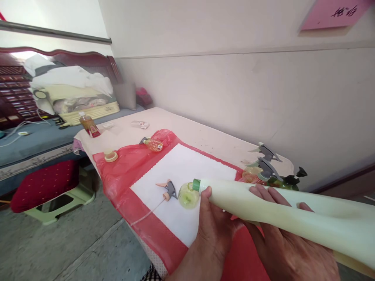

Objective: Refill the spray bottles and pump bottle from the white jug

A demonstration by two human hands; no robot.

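Both of my hands support a large pale green jug point(263, 205), tipped nearly level. My left hand point(216, 224) is closed around it near its neck, thumb on the near side. Through and under the jug's handle pass the fingers of my right hand point(288, 249), gripping the body. The jug's green spout point(196, 184) meets the mouth of a small clear bottle point(188, 196), which stands on a white cloth with greenish liquid inside. Left of it lies a grey and peach spray head point(169, 190) with a thin tube. Whether liquid is flowing I cannot tell.
Red plastic sheeting point(120, 183) lies under the cloth point(202, 160). A spray bottle point(154, 144), a cap point(111, 156) and a drink bottle point(89, 125) are further left. Several spray bottles point(265, 171) stand behind the jug. A red-topped stool point(49, 183) is beside the table.
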